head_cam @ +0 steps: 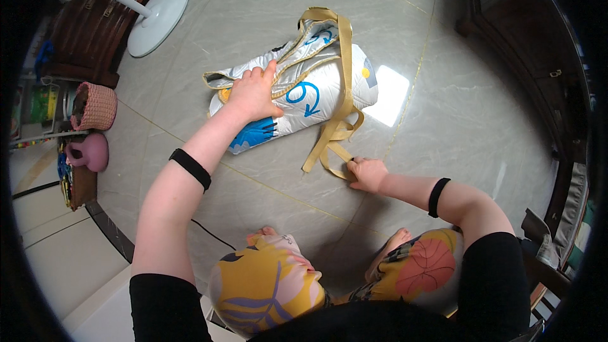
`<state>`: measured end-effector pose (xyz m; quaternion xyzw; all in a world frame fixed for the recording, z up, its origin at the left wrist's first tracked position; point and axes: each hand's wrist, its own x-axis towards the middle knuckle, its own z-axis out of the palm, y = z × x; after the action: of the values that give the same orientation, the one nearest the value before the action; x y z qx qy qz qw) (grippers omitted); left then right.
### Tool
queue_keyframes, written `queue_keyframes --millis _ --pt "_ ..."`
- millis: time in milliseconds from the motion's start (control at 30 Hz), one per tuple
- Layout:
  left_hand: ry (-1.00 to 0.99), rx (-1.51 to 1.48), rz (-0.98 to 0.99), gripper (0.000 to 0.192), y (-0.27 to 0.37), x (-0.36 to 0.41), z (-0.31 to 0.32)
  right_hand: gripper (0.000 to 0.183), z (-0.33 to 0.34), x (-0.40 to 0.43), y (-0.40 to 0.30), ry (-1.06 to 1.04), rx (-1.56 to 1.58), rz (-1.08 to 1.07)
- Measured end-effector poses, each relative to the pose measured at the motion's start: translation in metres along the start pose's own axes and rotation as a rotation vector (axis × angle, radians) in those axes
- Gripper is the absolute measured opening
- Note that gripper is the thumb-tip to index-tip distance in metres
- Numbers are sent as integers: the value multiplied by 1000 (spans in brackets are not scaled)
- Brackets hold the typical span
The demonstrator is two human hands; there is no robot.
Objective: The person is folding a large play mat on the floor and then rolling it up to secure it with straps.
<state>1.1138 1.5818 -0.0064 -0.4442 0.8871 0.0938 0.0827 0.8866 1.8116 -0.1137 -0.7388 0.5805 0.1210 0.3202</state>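
Note:
A silver-white quilted insulated bag [313,99] with blue printing and tan edging lies on its side on the tiled floor, its mouth partly gaping. My left hand [251,95] grips the bag's left part from above, thumb spread along the near side and some fingertips hidden in the folds. Tan webbing straps [346,61] run over the bag's right half and drop in loops towards me. In front of the bag, my right hand [368,174] pinches a looped strap low over the floor; its fingertips are partly hidden.
A white round stand base [159,21] with a pole stands at upper left by a dark wooden cabinet [88,28]. Below it are a pink woven basket [97,107] and a purple vessel [92,152]. Dark wooden furniture [527,42] lines the right. A black cable [213,234] runs near my foot.

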Motion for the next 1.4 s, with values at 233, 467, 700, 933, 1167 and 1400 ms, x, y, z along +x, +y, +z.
queue_keyframes --millis 233,467,700,933,1167,1400 --pt "10 -111 -57 67 -11 9 -5 25 -15 10 -3 -22 153 -201" --pt "87 -302 -83 53 -14 -1 5 35 -3 6 -12 -109 762 -61" --pt "319 -160 -3 46 7 -32 11 16 -48 50 25 559 1165 248" --pt "467 -76 -93 68 13 -45 12 25 -129 40 23 988 844 31" --pt "328 -92 -115 72 12 -37 17 52 -188 48 42 1079 983 114" --pt "221 -290 -111 47 5 -22 10 46 -117 48 36 858 1265 370"
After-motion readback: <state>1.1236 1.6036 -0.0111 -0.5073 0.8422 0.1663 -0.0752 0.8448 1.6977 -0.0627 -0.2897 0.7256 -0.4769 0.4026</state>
